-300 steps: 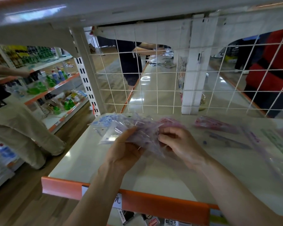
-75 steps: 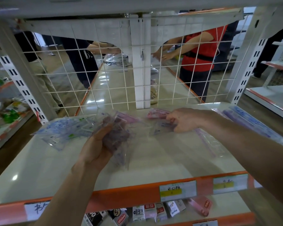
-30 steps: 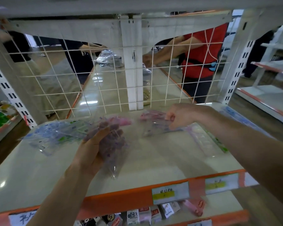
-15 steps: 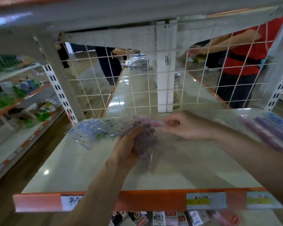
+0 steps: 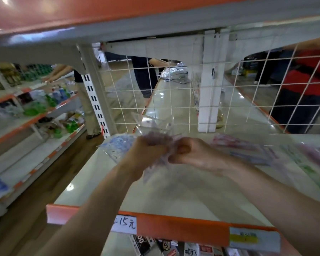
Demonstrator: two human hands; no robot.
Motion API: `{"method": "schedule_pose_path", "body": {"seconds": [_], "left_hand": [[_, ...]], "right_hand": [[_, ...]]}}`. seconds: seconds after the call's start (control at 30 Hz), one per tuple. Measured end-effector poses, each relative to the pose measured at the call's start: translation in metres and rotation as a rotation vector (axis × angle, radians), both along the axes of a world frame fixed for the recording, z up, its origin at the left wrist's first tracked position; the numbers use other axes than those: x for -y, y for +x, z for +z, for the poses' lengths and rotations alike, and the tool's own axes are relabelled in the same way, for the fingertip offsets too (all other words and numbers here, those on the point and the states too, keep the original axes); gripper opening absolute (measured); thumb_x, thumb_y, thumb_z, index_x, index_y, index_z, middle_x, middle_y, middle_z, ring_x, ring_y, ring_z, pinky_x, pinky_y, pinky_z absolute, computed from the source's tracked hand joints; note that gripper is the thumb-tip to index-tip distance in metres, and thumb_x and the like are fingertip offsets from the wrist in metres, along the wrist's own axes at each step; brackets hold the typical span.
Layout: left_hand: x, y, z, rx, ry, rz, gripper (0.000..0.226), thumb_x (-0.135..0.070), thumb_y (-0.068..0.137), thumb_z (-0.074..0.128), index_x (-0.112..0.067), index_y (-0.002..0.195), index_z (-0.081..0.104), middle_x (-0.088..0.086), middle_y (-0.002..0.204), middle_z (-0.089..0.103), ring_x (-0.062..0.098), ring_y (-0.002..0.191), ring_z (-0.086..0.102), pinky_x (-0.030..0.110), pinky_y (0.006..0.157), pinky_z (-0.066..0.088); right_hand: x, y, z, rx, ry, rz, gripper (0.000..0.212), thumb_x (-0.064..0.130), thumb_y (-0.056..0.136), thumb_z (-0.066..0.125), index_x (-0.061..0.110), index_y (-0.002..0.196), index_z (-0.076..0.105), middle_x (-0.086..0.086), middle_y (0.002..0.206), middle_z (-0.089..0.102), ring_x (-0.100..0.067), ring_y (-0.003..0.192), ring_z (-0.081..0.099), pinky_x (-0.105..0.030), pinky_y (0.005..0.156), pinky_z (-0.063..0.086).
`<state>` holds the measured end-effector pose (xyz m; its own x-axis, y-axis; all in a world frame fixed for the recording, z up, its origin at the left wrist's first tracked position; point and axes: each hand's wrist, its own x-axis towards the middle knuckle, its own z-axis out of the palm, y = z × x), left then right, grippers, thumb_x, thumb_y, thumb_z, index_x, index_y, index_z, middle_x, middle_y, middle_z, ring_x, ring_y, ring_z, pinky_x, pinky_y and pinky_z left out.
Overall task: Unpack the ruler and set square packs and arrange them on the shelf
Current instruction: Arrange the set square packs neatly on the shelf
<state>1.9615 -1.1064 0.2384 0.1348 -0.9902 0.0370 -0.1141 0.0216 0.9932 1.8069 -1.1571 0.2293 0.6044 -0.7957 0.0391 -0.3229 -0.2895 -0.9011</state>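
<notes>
Both hands are closed on one bundle of clear plastic packs with purple set squares (image 5: 156,129), held above the cream metal shelf with an orange front edge (image 5: 174,196). The left hand (image 5: 146,154) is wrapped round its lower part as an anchor, while the right hand (image 5: 194,156) pinches an edge, apparently so that one pack can be peeled off. Blue-printed clear packs (image 5: 116,145) lie behind the left hand, and long pink and purple ruler packs (image 5: 240,147) are laid to the right, seemingly sorted by kind.
</notes>
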Motion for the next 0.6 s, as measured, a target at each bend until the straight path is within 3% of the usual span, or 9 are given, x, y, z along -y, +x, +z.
{"method": "schedule_pose_path", "body": {"seconds": [0.07,0.13,0.23,0.3,0.37,0.47,0.53,0.6], "left_hand": [[-0.002,0.004,-0.001,0.100,0.040,-0.053,0.008,0.006,0.080,0.066,-0.001,0.079,0.069,0.006,0.057,0.065,0.012,0.048,0.060,0.016,0.046,0.046],[-0.005,0.006,-0.011,0.155,0.083,-0.059,0.017,0.005,0.078,0.070,-0.012,0.077,0.069,-0.003,0.062,0.068,0.008,0.058,0.063,0.016,0.055,0.050],[-0.008,0.006,-0.028,0.129,0.139,-0.040,0.025,-0.004,0.075,0.076,-0.019,0.092,0.065,-0.004,0.073,0.072,0.010,0.068,0.068,0.020,0.062,0.054],[-0.010,0.007,-0.033,0.061,0.164,-0.028,0.040,-0.006,0.073,0.079,-0.018,0.106,0.060,0.001,0.083,0.073,0.014,0.075,0.071,0.023,0.062,0.055],[-0.010,0.007,-0.033,0.007,0.164,-0.048,0.047,-0.004,0.072,0.077,-0.013,0.115,0.058,0.007,0.094,0.074,0.019,0.085,0.071,0.029,0.069,0.057],[-0.012,0.008,-0.030,-0.212,0.237,-0.150,0.039,-0.006,0.075,0.073,-0.002,0.112,0.062,0.018,0.105,0.070,0.029,0.093,0.068,0.038,0.078,0.058],[-0.014,0.008,-0.029,-0.433,0.357,-0.277,0.037,-0.015,0.079,0.071,0.000,0.112,0.064,0.021,0.110,0.066,0.035,0.094,0.065,0.044,0.076,0.057],[-0.016,0.007,-0.030,-0.513,0.416,-0.410,0.037,-0.021,0.086,0.064,-0.002,0.118,0.062,0.023,0.112,0.063,0.039,0.094,0.062,0.047,0.074,0.054]], "right_hand": [[-0.004,0.003,-0.005,0.088,0.049,0.000,0.009,0.005,0.079,0.072,0.003,0.084,0.065,-0.008,0.079,0.060,-0.017,0.077,0.059,-0.033,0.071,0.045],[-0.006,0.004,-0.012,0.154,0.114,-0.012,0.009,0.003,0.079,0.071,0.009,0.078,0.064,0.001,0.076,0.056,-0.010,0.075,0.053,-0.030,0.062,0.041],[-0.005,0.003,-0.020,0.179,0.218,-0.069,0.016,0.006,0.079,0.073,0.006,0.092,0.066,0.001,0.079,0.059,-0.013,0.078,0.059,-0.034,0.070,0.049],[-0.003,0.002,-0.021,0.176,0.276,-0.084,0.022,0.004,0.079,0.073,0.001,0.099,0.064,-0.004,0.079,0.060,-0.014,0.075,0.061,-0.030,0.070,0.051],[-0.003,0.002,-0.021,0.192,0.308,-0.083,0.014,0.001,0.079,0.072,0.007,0.088,0.063,-0.003,0.075,0.061,-0.012,0.069,0.063,-0.024,0.063,0.053],[-0.002,0.003,-0.018,0.283,0.342,-0.081,0.015,-0.004,0.083,0.066,0.010,0.084,0.060,-0.002,0.072,0.060,-0.009,0.062,0.062,-0.021,0.057,0.054],[0.000,0.004,-0.015,0.324,0.324,-0.069,0.014,-0.006,0.085,0.063,0.005,0.094,0.061,-0.003,0.073,0.061,-0.008,0.060,0.060,-0.021,0.058,0.052],[0.002,0.002,-0.009,0.267,0.267,-0.042,0.014,-0.003,0.085,0.064,0.004,0.096,0.063,0.000,0.073,0.062,-0.005,0.062,0.060,-0.018,0.060,0.050]]}}
